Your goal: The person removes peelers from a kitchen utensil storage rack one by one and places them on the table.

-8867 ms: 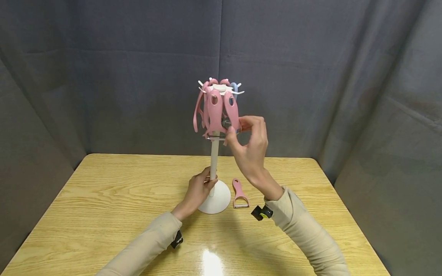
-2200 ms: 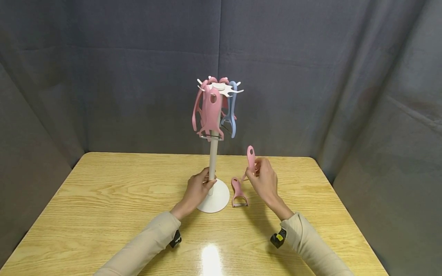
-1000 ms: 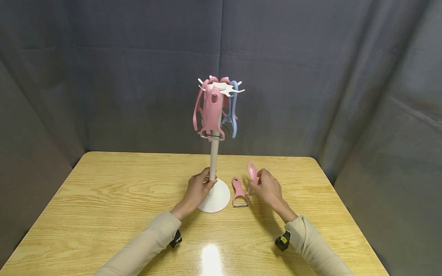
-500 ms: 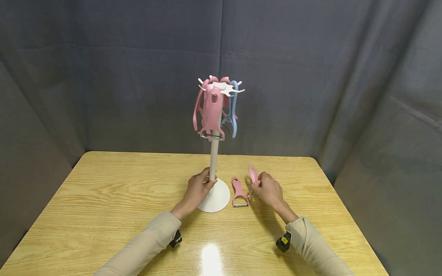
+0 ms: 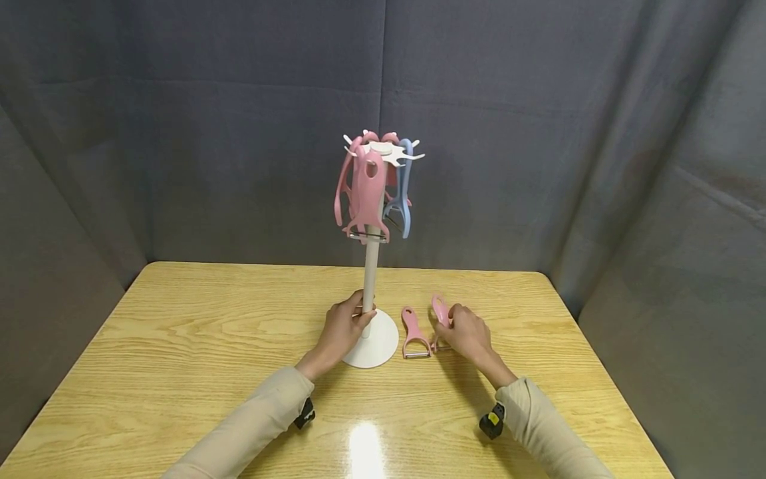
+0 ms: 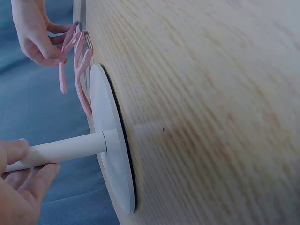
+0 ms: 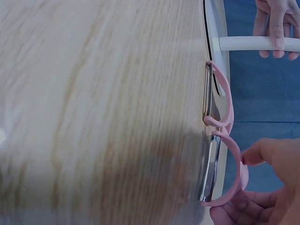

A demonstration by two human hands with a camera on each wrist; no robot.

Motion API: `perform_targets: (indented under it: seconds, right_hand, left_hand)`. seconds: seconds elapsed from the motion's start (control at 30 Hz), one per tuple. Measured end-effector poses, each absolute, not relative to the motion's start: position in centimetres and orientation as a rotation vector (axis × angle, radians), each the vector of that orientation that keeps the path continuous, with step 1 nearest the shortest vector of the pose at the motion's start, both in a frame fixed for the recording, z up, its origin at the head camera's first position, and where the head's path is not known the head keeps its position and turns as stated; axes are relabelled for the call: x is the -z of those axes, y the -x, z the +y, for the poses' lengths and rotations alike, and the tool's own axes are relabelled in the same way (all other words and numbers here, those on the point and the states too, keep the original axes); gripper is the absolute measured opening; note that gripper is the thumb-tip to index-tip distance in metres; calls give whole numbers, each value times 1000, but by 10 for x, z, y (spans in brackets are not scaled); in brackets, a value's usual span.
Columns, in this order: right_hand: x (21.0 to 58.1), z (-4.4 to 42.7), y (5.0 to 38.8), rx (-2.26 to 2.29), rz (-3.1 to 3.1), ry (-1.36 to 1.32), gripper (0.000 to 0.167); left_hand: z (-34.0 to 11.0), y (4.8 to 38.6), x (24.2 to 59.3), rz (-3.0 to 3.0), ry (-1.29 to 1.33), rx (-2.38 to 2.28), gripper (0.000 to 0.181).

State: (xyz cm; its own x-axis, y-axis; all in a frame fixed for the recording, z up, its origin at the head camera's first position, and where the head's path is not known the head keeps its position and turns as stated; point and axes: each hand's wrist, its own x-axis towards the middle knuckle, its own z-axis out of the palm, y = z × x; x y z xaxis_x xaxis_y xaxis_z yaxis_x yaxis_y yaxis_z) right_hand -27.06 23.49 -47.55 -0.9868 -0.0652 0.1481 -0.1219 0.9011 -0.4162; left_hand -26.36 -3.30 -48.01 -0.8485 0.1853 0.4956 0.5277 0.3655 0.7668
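My left hand [image 5: 342, 328] grips the white pole [image 5: 370, 266] of a stand low down, just above its round base [image 5: 383, 346]. To the right of the base, my right hand [image 5: 469, 330] pinches a pink peeler [image 5: 440, 310] by the handle, blade end down at the table and handle tilted up. Beside it another pink peeler [image 5: 411, 322] lies flat on the wood. In the right wrist view, the held peeler's blade [image 7: 209, 168] is at the tabletop, close to the other one. My thumb and fingers are on opposite sides of its handle.
From the stand's white hooks [image 5: 395, 156] hang several pink peelers [image 5: 368, 193] and one blue peeler [image 5: 402, 189]. The front-right hooks carry nothing. Grey curtains [image 5: 239, 166] surround the wooden table [image 5: 209, 332] at the back and sides.
The right hand has taken a pink peeler off the stand's front right and lowered it to the table beside the other one, its handle tipping lower. The left hand stays on the pole.
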Motion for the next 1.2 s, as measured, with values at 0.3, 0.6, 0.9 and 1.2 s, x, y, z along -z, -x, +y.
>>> perform_targets:
  seconds: [0.3, 0.6, 0.9, 1.2]
  right_hand:
    - [478, 236, 270, -624, -2977, -115, 24]
    - [485, 237, 271, -576, -3003, -128, 23]
    - [485, 236, 270, -578, -3025, -106, 25]
    - [484, 235, 271, -557, -3020, -98, 25]
  left_hand:
    - [-34, 264, 481, -2300, 630, 1487, 27]
    - [-34, 264, 482, -2333, 603, 1505, 25]
    - [-34, 263, 481, -2314, 633, 1505, 28]
    - [-34, 264, 480, -2341, 612, 1524, 28]
